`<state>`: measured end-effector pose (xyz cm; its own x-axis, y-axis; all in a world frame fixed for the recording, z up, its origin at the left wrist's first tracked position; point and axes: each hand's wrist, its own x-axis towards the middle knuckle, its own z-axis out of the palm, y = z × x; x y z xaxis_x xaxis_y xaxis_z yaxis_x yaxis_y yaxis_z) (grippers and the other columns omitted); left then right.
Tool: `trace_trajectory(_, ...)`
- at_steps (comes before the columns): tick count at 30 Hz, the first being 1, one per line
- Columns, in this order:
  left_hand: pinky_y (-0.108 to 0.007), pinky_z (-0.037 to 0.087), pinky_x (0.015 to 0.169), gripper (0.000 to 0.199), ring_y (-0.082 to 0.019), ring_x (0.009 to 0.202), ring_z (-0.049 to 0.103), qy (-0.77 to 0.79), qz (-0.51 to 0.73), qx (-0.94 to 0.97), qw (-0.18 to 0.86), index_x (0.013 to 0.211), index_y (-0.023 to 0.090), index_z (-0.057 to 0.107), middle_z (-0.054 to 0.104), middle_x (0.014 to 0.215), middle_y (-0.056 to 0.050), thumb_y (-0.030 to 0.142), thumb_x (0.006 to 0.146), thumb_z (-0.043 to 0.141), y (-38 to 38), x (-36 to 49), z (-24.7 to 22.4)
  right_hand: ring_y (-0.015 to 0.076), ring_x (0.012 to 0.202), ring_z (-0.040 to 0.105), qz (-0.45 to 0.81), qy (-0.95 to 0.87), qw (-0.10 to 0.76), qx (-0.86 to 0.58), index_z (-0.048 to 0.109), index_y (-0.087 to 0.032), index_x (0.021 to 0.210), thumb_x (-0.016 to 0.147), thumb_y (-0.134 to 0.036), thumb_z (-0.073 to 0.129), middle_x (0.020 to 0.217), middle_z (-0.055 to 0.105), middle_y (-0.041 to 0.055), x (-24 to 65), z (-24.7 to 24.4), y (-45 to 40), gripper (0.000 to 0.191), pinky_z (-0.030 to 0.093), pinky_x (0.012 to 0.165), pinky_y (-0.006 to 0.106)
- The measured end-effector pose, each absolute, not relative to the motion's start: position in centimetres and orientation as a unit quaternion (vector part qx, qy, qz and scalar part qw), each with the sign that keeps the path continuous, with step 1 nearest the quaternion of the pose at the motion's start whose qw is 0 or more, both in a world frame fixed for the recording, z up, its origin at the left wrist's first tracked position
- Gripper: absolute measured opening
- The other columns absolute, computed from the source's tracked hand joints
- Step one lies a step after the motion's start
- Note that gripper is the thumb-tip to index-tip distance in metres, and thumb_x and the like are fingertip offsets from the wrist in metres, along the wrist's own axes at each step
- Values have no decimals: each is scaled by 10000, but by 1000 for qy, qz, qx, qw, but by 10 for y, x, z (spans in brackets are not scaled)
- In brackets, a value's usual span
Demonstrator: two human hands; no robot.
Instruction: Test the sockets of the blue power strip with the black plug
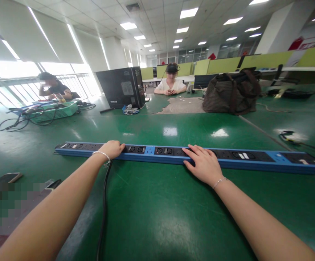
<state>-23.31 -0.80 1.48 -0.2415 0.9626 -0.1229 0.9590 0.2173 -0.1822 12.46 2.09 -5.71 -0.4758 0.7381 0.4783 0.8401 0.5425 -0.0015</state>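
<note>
A long blue power strip [150, 150] with black socket sections lies across the green table [152, 203]. My left hand [111, 149] rests on its left part, fingers bent together over the top; whether it grips the strip's edge or something small is hidden. Right of the strip's middle, my right hand [204, 164] lies on the sockets with its fingers stretched out and slightly apart. A black cable [105, 203] runs from beneath my left hand toward the near edge of the view.
Behind the strip stand a black computer case [119, 88], gloves [130, 110] and a brown bag [225, 94]. A green basket [55, 111] with cables sits at left. A phone [10, 177] lies near left. Two people [170, 85] sit beyond. Another cable [307, 145] lies at right.
</note>
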Motion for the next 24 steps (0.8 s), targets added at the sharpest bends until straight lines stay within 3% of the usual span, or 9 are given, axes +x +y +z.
trace_trajectory(11,-363,440,757,481,-300,921,601,-858,-58,-509,35,951,128,570,656,953,-188,496,822,287,-28,-214,-3,230,1186,426,-121,-850,206,-470,512,-301,1235,817,-406,442,1291,510,35,124,-55,20,436,299,950,425)
trace_trajectory(24,-368,433,747,423,-305,909,600,-859,-61,-505,49,944,133,546,652,928,-182,448,840,283,-25,-214,-8,230,1186,425,-124,-848,210,-470,510,-309,1234,818,-404,439,1291,510,29,123,-56,19,432,302,948,424)
